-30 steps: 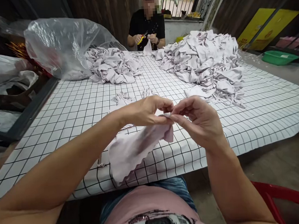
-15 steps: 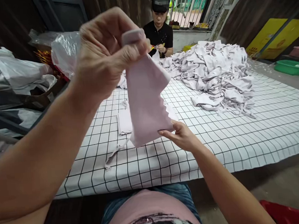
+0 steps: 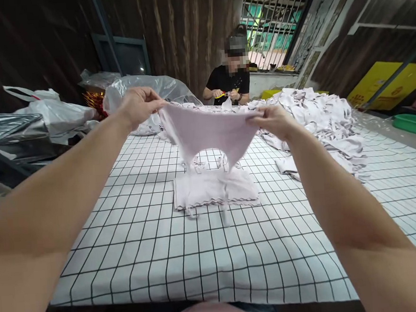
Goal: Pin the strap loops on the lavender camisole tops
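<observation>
Stretched out between my two hands is a pale pink strappy top (image 3: 209,127), its straight edge uppermost and thin straps dangling below a curved cut-out. My left hand (image 3: 142,103) pinches its upper left corner. At the upper right corner, my right hand (image 3: 273,122) grips the edge between thumb and fingers. Beneath the hanging garment, a flat stack of folded pale garments (image 3: 242,187) with wavy edges lies on the checked tablecloth (image 3: 158,254). The straps hang in front of this stack and are blurred.
A large heap of similar garments (image 3: 319,115) lies at the back right. Across the table sits a person in black (image 3: 220,81) holding a yellow-handled tool. Plastic bags (image 3: 51,112) crowd the left side. A green basin (image 3: 414,123) stands at the far right.
The garment, hanging folded from my left hand before, is now spread wide between both hands. My left hand went lower and farther away; my right hand rose to the upper edge.
</observation>
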